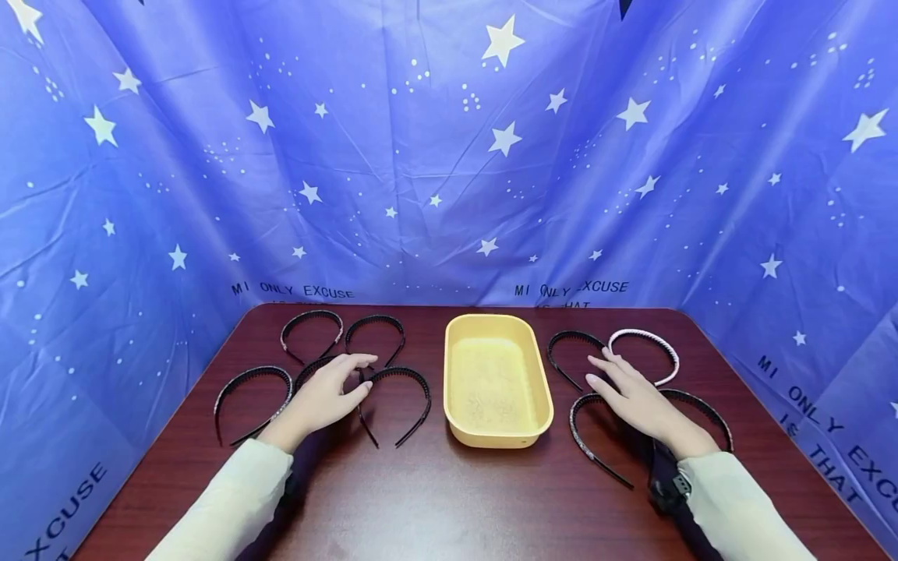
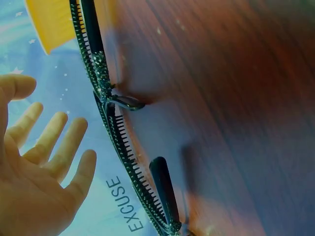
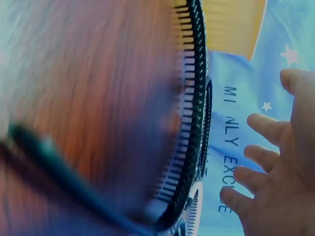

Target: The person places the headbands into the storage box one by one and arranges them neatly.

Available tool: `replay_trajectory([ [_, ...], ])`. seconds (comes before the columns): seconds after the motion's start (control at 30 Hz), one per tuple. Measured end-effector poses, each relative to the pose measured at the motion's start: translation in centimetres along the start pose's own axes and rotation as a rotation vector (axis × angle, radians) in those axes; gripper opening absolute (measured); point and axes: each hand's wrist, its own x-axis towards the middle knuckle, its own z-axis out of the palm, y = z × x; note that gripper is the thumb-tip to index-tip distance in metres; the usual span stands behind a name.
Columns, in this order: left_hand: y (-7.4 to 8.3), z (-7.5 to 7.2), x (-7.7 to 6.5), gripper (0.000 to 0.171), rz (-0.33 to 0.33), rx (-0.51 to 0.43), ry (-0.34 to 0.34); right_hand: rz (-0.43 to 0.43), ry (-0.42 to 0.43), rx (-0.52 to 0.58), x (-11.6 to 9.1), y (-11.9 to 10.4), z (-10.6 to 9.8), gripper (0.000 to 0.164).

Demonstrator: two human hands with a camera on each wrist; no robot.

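Observation:
My left hand (image 1: 323,396) hovers over the headbands on the left, its fingers spread and relaxed, holding nothing. Beside its thumb stands a black toothed headband (image 1: 415,373); a glittery dark headband (image 1: 254,370) lies to its left, and another is partly hidden beneath the hand. In the left wrist view, headbands with sparkly bands (image 2: 101,73) show beyond the palm. On the right, my right hand (image 1: 641,401) hangs above dark headbands (image 1: 574,430), fingers loosely extended and nothing in them. Past its fingertips are a black headband (image 1: 571,334) and a pale pink headband (image 1: 662,344).
A yellow rectangular plastic basin (image 1: 496,439) stands between the two hands on the dark red wooden table (image 1: 421,506). Two more headbands, one glittery (image 1: 312,313) and one black (image 1: 375,318), lie at the back left. A blue star-patterned curtain (image 1: 435,156) surrounds the table.

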Motion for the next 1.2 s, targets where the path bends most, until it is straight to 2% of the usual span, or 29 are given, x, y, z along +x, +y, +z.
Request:
replay_trajectory([
  [0.3, 0.1, 0.2, 0.0, 0.04, 0.021, -0.12, 0.004, -0.002, -0.021, 0.088, 0.4, -1.3, 0.3, 0.054],
  [0.47, 0.4, 0.2, 0.0, 0.033, -0.034, -0.199, -0.035, -0.009, -0.031, 0.126, 0.8, -1.5, 0.8, 0.057],
  [0.6, 0.6, 0.2, 0.0, 0.026, -0.103, -0.253, -0.075, 0.02, -0.051, 0.186, 1.1, -1.9, 1.0, 0.057],
  [0.73, 0.6, 0.3, -0.1, 0.024, -0.137, -0.259, -0.093, 0.055, -0.077, 0.281, 1.5, -2.5, 1.2, 0.056],
  [0.93, 0.5, 0.4, 0.0, 0.025, -0.13, -0.247, -0.094, 0.057, -0.097, 0.395, 2.3, -3.3, 2.0, 0.052],
  [1.2, 0.3, 0.6, 0.1, 0.027, -0.141, -0.257, -0.098, 0.087, -0.141, 0.66, 3.6, -3.7, 3.2, 0.052],
])
